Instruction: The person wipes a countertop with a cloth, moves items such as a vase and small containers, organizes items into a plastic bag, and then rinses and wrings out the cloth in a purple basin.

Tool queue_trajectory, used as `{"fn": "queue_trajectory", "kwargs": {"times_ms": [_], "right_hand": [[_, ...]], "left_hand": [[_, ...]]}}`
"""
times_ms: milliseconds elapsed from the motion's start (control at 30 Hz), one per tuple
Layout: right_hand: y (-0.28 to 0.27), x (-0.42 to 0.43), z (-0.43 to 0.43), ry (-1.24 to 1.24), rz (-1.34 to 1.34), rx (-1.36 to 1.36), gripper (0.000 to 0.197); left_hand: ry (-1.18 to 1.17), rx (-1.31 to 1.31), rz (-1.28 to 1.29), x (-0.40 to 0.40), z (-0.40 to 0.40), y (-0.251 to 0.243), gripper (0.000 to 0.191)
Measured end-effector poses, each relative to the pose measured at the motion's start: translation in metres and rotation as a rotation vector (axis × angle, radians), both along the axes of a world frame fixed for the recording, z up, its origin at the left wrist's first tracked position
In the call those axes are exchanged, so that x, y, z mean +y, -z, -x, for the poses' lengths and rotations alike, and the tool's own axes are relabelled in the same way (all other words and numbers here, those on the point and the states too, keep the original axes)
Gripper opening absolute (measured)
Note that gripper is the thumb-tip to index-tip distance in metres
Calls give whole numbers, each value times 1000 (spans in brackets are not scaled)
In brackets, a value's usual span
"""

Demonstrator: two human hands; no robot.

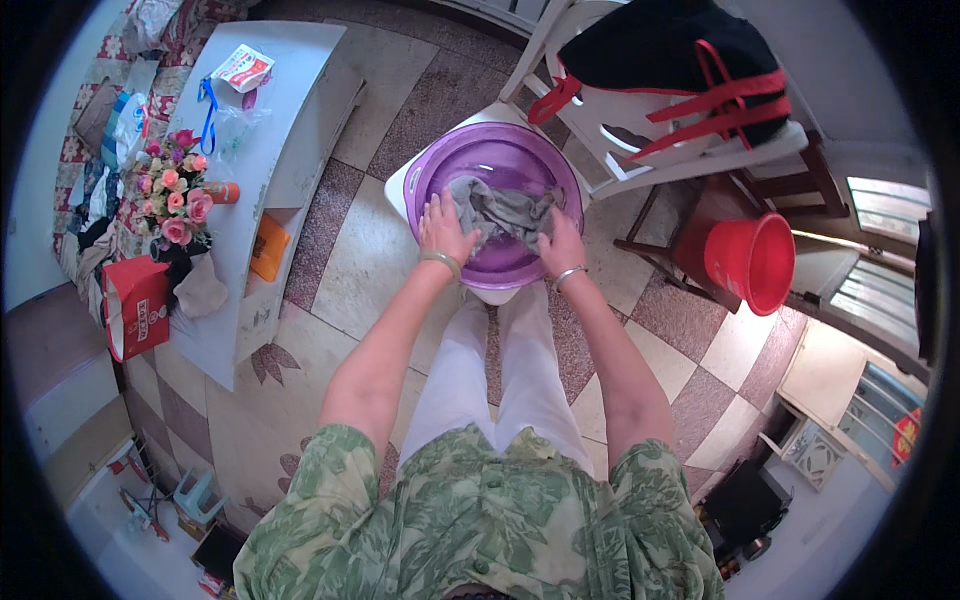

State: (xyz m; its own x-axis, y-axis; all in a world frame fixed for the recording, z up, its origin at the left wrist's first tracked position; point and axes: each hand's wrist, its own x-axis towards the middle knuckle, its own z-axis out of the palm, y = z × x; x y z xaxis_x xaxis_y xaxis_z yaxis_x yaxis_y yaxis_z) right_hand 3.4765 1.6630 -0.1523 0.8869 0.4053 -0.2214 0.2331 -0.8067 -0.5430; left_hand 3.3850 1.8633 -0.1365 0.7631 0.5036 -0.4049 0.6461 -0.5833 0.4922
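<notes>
A wet grey cloth (pixel 499 206) lies bunched in a purple plastic basin (pixel 517 142) that holds water. At the basin's left side my left hand (pixel 444 229) has the cloth's left end between its thumb and its nearly straight fingers. My right hand (pixel 560 244) grips the other end by the right wall, its fingers partly hidden by cloth. Between the two hands the cloth sags in folds. The basin rests on a white stool (pixel 396 196), in front of my knees.
To the right, a white chair (pixel 750 157) carries a black bag (pixel 675 49) with red straps. A red bucket (pixel 750 262) sits on a dark wooden chair (pixel 694 225). The white table (pixel 277 90) at left holds artificial flowers (pixel 176 195) and a red paper bag (pixel 139 307).
</notes>
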Motion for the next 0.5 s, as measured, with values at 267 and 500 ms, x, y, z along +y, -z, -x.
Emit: {"fn": "queue_trajectory", "kwargs": {"times_ms": [267,500], "right_hand": [[73,74,-34,-478,375,-31,83],[135,87,-50,-481,494,47,74]], "left_hand": [[223,33,-296,6,-45,73,95],[398,293,-258,12,-54,122,100]]}}
